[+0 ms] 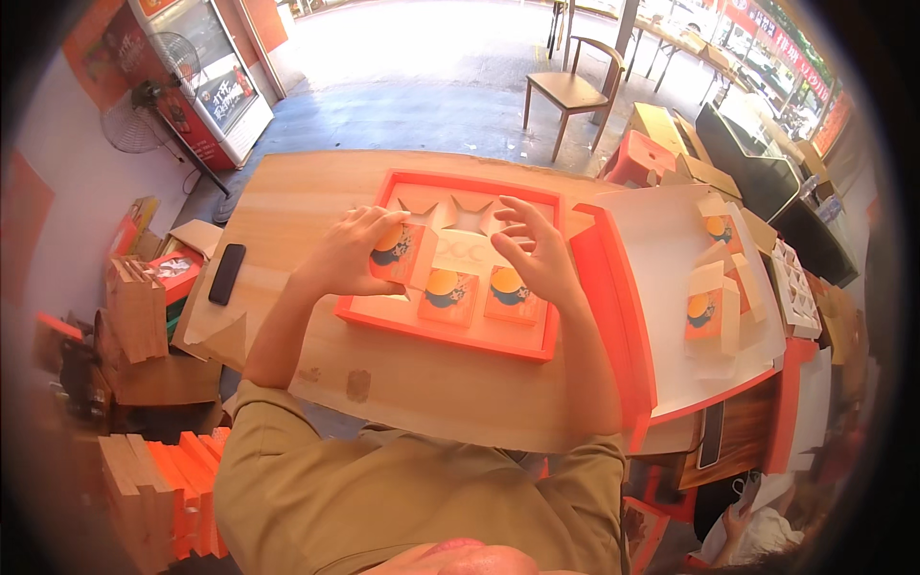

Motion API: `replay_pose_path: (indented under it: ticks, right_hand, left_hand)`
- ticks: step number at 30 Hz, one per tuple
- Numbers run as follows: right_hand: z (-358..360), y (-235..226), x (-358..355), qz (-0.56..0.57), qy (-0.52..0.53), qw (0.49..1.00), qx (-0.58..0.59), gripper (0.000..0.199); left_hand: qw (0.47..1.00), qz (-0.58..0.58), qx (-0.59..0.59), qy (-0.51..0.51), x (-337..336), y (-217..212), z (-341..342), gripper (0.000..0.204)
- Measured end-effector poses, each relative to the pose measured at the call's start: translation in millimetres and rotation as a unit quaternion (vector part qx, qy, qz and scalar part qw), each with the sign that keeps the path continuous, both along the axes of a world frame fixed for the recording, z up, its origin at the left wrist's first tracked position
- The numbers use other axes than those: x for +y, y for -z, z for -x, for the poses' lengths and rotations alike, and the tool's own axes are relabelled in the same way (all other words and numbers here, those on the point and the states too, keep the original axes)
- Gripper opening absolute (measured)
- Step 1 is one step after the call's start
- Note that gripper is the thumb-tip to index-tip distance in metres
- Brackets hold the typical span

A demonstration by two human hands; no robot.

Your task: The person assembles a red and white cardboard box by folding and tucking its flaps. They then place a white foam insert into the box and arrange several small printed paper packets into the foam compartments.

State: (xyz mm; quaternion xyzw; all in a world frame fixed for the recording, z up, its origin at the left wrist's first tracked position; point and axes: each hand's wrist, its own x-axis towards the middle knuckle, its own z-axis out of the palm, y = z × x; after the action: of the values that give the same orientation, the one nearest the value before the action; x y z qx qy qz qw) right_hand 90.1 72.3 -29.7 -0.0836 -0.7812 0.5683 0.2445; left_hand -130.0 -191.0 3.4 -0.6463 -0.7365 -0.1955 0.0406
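Observation:
A shallow orange-red box tray (347, 311) lies on the table in front of me. My left hand (347, 254) grips a small printed carton (395, 251) with a yellow circle on it, over the tray's left side. Two more cartons sit in the near row: a middle carton (448, 297) and a right carton (511, 295). Above the tray's right side my right hand (537, 251) hangs with fingers apart and nothing in them. A cardboard insert (468, 215) with star-shaped cutouts fills the far row, partly hidden behind the hands.
A large white-lined lid (661, 287) with an orange-red edge lies at the right, bearing several small cartons (704, 314). A black phone (226, 274) rests on the table's left side. Cardboard boxes (134, 307) stand at the left; a chair (570, 91) stands beyond the table.

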Motion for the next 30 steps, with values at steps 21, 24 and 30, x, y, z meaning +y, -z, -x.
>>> replay_pose_path:
  ticks: [21,24,30]
  right_hand:
    - [18,64,17,-0.148,-0.012,0.983,-0.108,0.048]
    - [16,57,13,-0.138,-0.011,0.982,-0.128,0.048]
    - [14,52,10,-0.14,-0.009,0.981,-0.137,0.048]
  left_hand:
    - [0.992,0.112,-0.011,0.05,4,39,27,0.088]
    - [0.992,0.114,-0.024,0.057,4,44,30,0.088]
    - [0.986,0.132,-0.054,0.084,8,50,36,0.092]
